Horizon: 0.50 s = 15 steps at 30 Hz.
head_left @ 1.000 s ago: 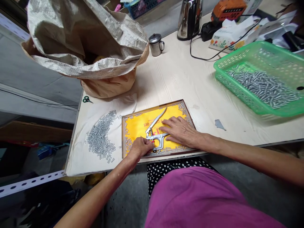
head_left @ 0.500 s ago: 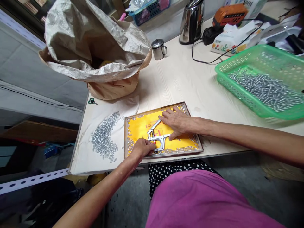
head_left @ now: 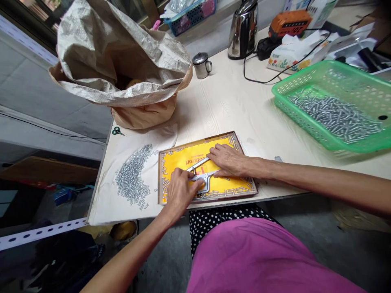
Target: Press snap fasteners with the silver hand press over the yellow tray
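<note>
My right hand [head_left: 229, 160] is closed around the two spread handles of silver metal pliers [head_left: 206, 186] with a C-shaped jaw, like snap-fastener pliers. My left hand [head_left: 180, 187] grips the head of the pliers, thumb on the frame, and hides part of the jaw and spring. Both hands are over a shallow tray [head_left: 195, 143] with a yellow printed sheet [head_left: 177, 160] in its bottom. Small silver metal pins [head_left: 235, 191] lie along the tray's edges. Left of the tray, a heap of short silver pieces [head_left: 131, 179] rests on a white cloth [head_left: 104, 203].
A large woven sack [head_left: 143, 110] stands at the back left, near small green-handled scissors [head_left: 117, 130]. Behind are a lidded metal mug [head_left: 200, 67] and a kettle [head_left: 242, 32]. On the right, a green basket [head_left: 305, 122] holds many silver pins. A black cable [head_left: 259, 81] crosses the table's back.
My left hand has moved up from the lower end of the jaw to the head of the pliers. The handles sit closer together now. My right hand stays on them.
</note>
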Each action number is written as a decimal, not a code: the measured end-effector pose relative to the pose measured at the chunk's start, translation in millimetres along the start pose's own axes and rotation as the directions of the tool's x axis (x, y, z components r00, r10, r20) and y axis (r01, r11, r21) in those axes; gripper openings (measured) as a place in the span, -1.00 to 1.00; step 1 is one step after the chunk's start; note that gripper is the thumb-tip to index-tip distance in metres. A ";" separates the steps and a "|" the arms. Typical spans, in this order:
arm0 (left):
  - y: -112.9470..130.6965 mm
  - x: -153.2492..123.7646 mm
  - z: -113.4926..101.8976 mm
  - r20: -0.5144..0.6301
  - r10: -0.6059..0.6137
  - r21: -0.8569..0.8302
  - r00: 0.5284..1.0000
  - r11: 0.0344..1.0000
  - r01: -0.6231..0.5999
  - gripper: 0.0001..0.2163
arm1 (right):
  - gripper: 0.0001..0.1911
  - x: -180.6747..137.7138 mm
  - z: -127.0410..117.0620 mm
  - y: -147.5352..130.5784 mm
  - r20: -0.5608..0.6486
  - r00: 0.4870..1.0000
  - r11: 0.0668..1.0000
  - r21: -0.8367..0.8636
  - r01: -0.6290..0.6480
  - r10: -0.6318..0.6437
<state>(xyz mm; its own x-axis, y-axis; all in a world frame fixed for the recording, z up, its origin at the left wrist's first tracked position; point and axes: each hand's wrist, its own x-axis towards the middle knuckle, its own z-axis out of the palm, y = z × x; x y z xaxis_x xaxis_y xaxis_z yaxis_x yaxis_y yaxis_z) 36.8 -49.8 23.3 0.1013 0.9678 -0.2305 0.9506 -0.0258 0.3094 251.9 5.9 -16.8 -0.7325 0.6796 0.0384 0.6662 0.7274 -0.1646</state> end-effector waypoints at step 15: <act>27.2 45.5 8.4 0.147 0.254 0.294 0.956 0.911 -0.288 -0.69 | -0.75 14.9 15.5 -2.9 -0.026 0.998 0.997 -0.054 0.055 -0.056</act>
<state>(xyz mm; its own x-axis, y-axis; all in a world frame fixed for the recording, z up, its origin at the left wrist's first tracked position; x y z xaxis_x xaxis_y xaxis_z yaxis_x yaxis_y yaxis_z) 69.8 -8.6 13.5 0.3816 0.8817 -0.2774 0.9236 -0.3757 0.0767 236.8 12.5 -31.1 -0.7649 0.6400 0.0731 0.6318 0.7675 -0.1083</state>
